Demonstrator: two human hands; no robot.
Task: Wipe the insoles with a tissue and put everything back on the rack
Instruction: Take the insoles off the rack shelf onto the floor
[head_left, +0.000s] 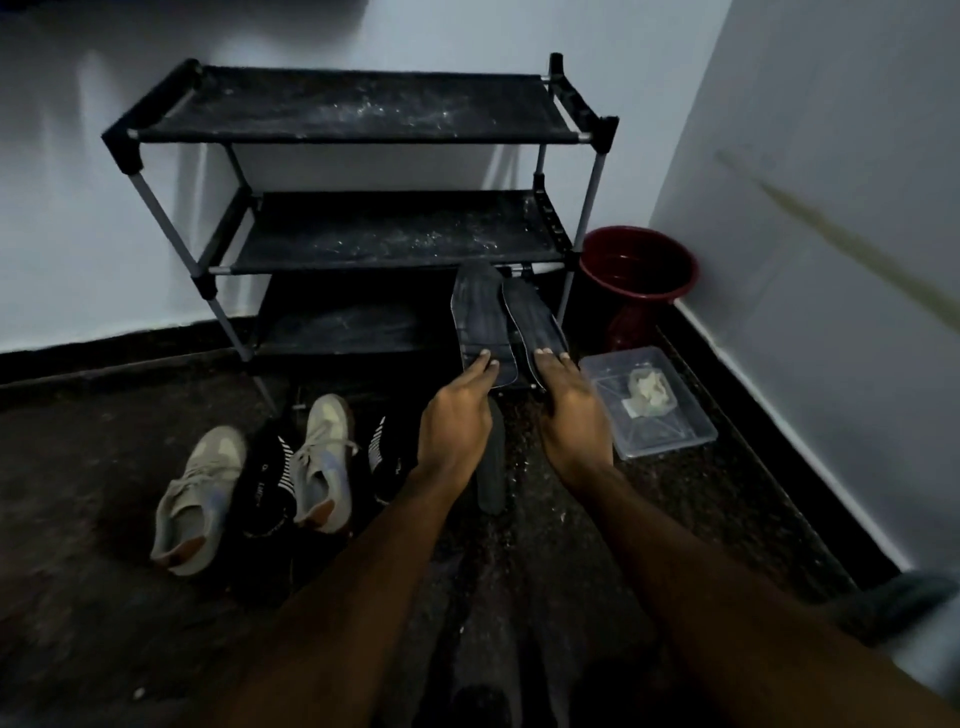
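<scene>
— Fingers (485, 358) first, what do u see?
— L hand (457, 426): fingers straight & close together, lying on top of the near end of the left insole (478, 317). Thumb's underneath, hidden from me, so I read it as a pinch. R hand (574, 415) does the same on the right insole (535, 322).
— Where are those two?
— Side by side, off the floor, tilted up w/ far ends pointing into the right side of the rack (363, 104), above its bottom shelf. Tips sit by the middle shelf edge; can't tell if they touch it.
— Anything else?
— A third insole (493, 467) lies on the floor right under my hands. Near left: two beige sneakers (200, 499) w/ black striped slippers (265, 483) beside them. Far right, in the corner next to the rack: red bucket (636, 270). Just nearer than it, a clear plastic box (691, 431) holding a crumpled tissue (649, 389). Top & middle shelves look dusty.
</scene>
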